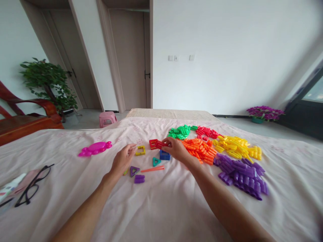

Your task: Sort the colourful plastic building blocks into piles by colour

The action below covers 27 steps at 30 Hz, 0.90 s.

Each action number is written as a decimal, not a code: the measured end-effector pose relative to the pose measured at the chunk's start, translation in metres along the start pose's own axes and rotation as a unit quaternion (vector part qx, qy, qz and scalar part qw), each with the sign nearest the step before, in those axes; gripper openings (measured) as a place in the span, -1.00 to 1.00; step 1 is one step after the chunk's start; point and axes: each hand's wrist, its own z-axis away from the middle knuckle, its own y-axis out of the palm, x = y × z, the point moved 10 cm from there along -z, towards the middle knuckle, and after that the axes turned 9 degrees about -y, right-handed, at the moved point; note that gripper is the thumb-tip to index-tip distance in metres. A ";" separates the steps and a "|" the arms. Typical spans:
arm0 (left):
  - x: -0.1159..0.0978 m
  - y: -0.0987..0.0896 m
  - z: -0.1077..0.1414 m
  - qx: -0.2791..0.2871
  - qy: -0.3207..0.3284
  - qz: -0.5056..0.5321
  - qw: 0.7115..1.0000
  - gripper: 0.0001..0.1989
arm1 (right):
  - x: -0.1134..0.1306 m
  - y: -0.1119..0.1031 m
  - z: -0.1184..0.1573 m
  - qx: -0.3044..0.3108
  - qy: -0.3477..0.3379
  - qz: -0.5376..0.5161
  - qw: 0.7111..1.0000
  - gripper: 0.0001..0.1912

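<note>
From my distant seat I have the right hand pinching a red piece beside the red square frame, contact between them unclear to me, while my left hand is loosely open near the yellow frame, nothing visible in it. As I judge it, the green pile, orange pile, yellow pile and purple pile already lie grouped by colour, whereas the purple triangle, orange strips and red piece remain outside them.
</note>
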 end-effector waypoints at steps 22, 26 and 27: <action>0.078 -0.010 -0.029 -0.048 -0.071 -0.171 0.982 -0.72 | -0.088 0.023 -0.106 0.103 0.114 0.163 0.975 -0.74; 0.078 -0.009 -0.029 -0.048 -0.070 -0.175 0.981 -0.71 | -0.060 0.040 -0.103 0.115 0.045 0.151 0.981 -0.53; 0.078 -0.009 -0.029 -0.048 -0.070 -0.175 0.981 -0.71 | -0.049 0.051 -0.101 0.139 0.011 0.140 0.980 -0.46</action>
